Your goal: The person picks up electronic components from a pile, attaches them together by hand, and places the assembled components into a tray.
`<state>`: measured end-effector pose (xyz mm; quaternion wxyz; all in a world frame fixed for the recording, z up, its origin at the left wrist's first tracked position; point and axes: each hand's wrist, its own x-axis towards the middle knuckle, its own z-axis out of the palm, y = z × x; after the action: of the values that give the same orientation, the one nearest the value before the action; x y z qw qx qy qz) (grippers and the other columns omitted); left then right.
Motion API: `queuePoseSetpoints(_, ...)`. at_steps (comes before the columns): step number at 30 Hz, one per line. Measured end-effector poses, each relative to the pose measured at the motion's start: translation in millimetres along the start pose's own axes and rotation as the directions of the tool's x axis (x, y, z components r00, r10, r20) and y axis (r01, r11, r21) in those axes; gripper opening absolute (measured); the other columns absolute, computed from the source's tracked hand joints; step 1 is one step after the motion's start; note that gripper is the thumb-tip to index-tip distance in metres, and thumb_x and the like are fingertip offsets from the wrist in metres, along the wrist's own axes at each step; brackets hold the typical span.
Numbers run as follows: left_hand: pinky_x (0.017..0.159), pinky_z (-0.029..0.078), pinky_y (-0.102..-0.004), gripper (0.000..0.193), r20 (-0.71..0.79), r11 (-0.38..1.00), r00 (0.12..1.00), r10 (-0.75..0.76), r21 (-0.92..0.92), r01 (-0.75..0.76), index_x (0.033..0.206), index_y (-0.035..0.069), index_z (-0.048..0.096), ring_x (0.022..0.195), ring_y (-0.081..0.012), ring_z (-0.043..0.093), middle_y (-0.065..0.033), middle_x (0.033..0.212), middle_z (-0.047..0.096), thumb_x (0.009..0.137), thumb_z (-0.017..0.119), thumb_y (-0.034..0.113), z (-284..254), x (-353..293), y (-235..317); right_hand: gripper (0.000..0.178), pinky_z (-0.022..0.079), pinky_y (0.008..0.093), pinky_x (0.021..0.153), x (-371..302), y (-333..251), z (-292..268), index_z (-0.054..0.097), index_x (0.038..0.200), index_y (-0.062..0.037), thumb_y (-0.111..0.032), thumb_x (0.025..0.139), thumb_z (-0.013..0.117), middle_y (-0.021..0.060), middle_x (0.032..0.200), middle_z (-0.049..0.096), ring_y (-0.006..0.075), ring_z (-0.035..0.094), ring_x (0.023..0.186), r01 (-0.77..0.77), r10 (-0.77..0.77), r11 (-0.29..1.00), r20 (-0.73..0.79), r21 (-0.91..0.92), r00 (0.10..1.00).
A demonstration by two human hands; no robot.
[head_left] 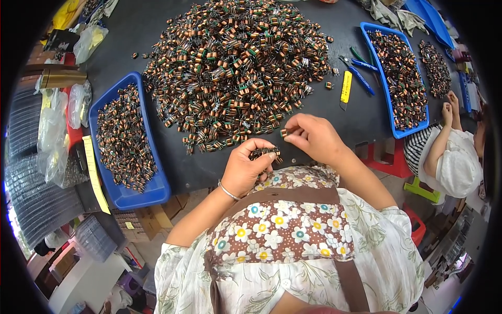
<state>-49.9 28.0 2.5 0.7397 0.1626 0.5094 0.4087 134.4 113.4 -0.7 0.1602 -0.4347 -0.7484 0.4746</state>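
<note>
A large heap of small copper-wound coils (235,68) with dark cores and wire leads covers the middle of the dark table. Just in front of it, my left hand (250,166) is closed around several of these coils (265,154). To its right, my right hand (315,137) pinches a single coil (285,133) between thumb and fingertips, slightly apart from the left hand. Both hands are at the table's near edge, above my flowered apron (282,225).
Blue trays of coils stand at left (163,180) and right (401,133). Blue-handled pliers (361,78) and a yellow utility knife (345,89) lie right of the heap. Another person (455,162) works at the far right beside a smaller coil pile (435,68). A yellow paper strip (95,175) hangs left.
</note>
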Motion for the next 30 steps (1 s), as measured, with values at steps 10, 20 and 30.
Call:
queuePoseSetpoints(10,0.041,0.038,-0.0187,0.014,0.039,1.0,0.999,-0.002,0.013,0.002,0.096,0.003,0.053,0.056,-0.0068,0.053,-0.0056,0.079,0.059,0.083,0.058,0.003,4.8,10.6,0.3,0.019,0.047,0.0224,0.069,-2.7,-6.7,-9.7,0.063,0.096,-0.0001,0.001,0.077,0.061,0.006,0.088,0.058,0.0099,0.058,0.076,-0.039,-0.04,0.922,0.194,0.385,0.98)
queuePoseSetpoints(20,0.042,0.039,-0.0196,0.021,0.141,0.989,0.989,-0.046,-0.135,0.066,0.103,0.006,0.047,0.059,-0.0098,0.055,-0.0083,0.085,0.058,0.084,0.057,0.002,4.9,7.9,6.0,0.021,0.048,0.0243,0.066,-3.9,-13.1,-8.4,0.063,0.098,-0.0022,-0.002,0.078,0.061,0.0059,0.083,0.059,0.0114,0.059,0.073,0.042,-0.109,0.935,0.174,0.353,0.979)
queuePoseSetpoints(30,0.038,0.037,-0.0213,0.018,0.151,0.91,0.977,0.152,-0.408,-0.078,0.095,0.007,0.051,0.055,-0.0127,0.051,-0.0109,0.08,0.058,0.08,0.058,0.003,-23.2,-9.1,40.5,0.015,0.047,0.027,0.074,4.8,-4.4,-38.1,0.063,0.092,-0.0009,0.0,0.077,0.061,0.0092,0.088,0.063,0.0167,0.061,0.082,0.114,-0.098,0.978,-0.097,0.173,0.99)
